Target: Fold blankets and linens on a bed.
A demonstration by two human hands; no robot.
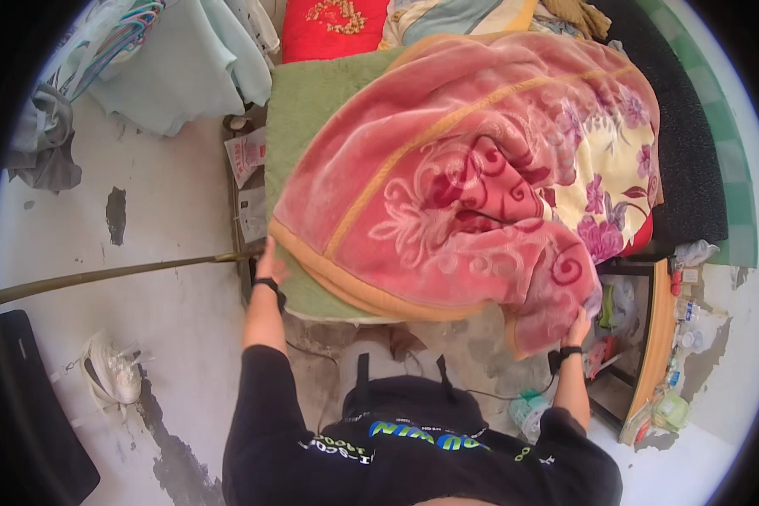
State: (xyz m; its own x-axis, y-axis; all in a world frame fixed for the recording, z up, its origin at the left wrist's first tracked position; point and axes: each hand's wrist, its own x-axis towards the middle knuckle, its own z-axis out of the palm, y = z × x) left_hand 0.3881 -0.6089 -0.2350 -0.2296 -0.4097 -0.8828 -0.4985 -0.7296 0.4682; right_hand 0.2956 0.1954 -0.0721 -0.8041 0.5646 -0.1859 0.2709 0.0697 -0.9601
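Note:
A thick pink plush blanket (371, 211) with an orange border and swirling flower patterns lies bunched over the bed. Its far right part is cream with purple flowers. At its left corner, by the bed's near left edge, my left hand (271, 263) closes on the orange border. On the other side my right hand (578, 327) grips the blanket's near right end, which hangs past the bed's edge. The fingers of both hands are partly hidden by the cloth. A green bed cover (312, 101) shows under the blanket on the left.
A red embroidered cushion (329, 29) and folded bedding lie at the far end. Clothes (177, 67) hang at the upper left, above a pole (126, 274) reaching the bed. A wooden-edged shelf unit (654, 346) with small items stands right, near a clear plastic container (529, 413).

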